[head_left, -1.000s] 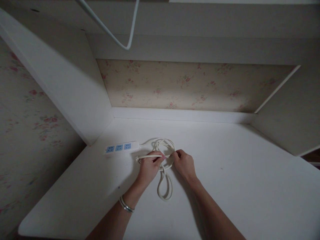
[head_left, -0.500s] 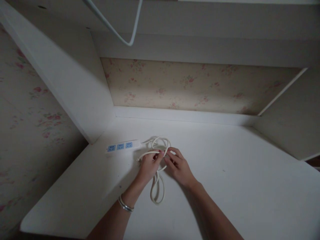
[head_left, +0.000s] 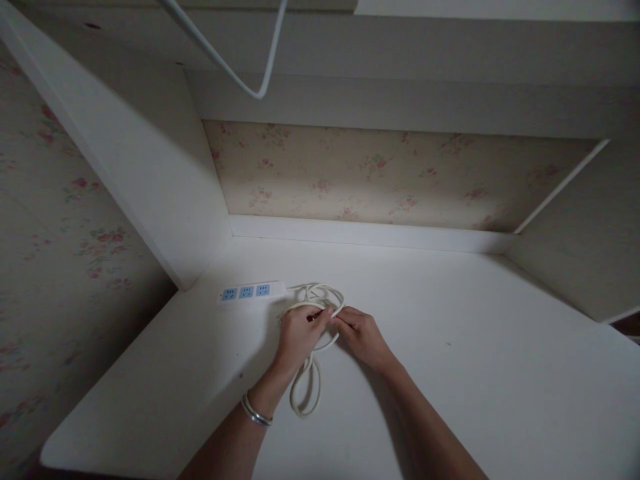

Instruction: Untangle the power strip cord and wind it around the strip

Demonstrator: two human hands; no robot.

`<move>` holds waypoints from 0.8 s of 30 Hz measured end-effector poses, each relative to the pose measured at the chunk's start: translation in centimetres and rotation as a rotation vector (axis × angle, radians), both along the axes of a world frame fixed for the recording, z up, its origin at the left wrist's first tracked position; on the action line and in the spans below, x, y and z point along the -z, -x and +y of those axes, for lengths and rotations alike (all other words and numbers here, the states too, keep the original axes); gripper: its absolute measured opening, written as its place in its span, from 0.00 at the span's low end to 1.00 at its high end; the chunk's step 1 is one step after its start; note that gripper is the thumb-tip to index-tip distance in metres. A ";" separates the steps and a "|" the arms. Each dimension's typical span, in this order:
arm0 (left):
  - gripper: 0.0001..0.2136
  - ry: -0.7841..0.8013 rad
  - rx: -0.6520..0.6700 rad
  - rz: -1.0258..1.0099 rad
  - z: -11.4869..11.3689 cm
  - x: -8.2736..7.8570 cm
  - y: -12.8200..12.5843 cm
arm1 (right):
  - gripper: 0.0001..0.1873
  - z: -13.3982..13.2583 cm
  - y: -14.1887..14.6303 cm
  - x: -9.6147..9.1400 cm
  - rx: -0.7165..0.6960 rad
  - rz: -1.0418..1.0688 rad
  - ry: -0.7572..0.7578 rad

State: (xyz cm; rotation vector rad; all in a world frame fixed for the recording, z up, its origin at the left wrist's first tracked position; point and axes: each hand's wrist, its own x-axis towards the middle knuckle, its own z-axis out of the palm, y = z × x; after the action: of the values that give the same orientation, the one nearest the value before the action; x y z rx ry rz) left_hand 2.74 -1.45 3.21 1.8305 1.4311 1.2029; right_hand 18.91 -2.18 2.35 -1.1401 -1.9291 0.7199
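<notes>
A white power strip [head_left: 253,292] with blue sockets lies on the white desk [head_left: 450,373] near its back left corner. Its cream cable [head_left: 304,393] lies in loops just right of the strip, with one long loop trailing toward me. My left hand [head_left: 299,337], a bracelet on its wrist, is closed around the bundled cable. My right hand [head_left: 363,337] meets it fingertip to fingertip and pinches the same cable at the bundle's middle.
A white side panel [head_left: 150,173] rises at the left and another at the right [head_left: 575,247]. Floral wallpaper [head_left: 380,177] backs the desk under a white shelf. A thin white cord [head_left: 240,73] hangs down from above.
Both hands have drawn closer together on the cable. The trailing loop has swung a little to the left. The bundle by the strip looks tighter.
</notes>
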 end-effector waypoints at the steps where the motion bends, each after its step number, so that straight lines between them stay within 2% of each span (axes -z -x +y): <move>1: 0.14 -0.005 0.000 -0.005 0.0 0.0 0.0 | 0.17 0.0 -0.2 -0.1 0.011 0.002 0.014; 5: 0.12 -0.006 -0.006 -0.014 -0.2 0.0 0.4 | 0.19 0.7 -1.1 0.4 0.182 0.059 0.062; 9: 0.11 -0.191 -0.017 0.149 -0.7 -0.4 0.9 | 0.21 1.1 -1.3 1.0 0.254 0.197 0.098; 12: 0.09 -0.240 -0.031 0.194 -0.8 -0.8 1.1 | 0.22 0.8 -1.0 0.9 0.295 0.160 0.121; 15: 0.14 -0.195 -0.169 0.223 -0.6 -0.8 1.3 | 0.21 0.5 -0.9 0.7 0.277 0.154 0.152; 18: 0.15 -0.100 -0.301 0.208 -0.1 -0.7 1.8 | 0.20 0.5 -1.1 0.9 0.220 0.244 0.215; 22: 0.17 0.009 -0.392 0.161 0.7 -0.3 2.5 | 0.19 0.5 -1.1 0.9 0.169 0.411 0.270; 24: 0.18 0.051 -0.406 0.139 1.1 0.0 2.7 | 0.20 0.4 -1.1 0.7 0.174 0.360 0.290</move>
State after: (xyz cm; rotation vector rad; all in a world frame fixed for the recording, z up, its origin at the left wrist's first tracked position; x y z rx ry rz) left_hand 0.01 -0.30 3.24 1.6645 1.9622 1.2277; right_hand 19.99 -1.81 1.68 -1.2363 -1.4386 1.0531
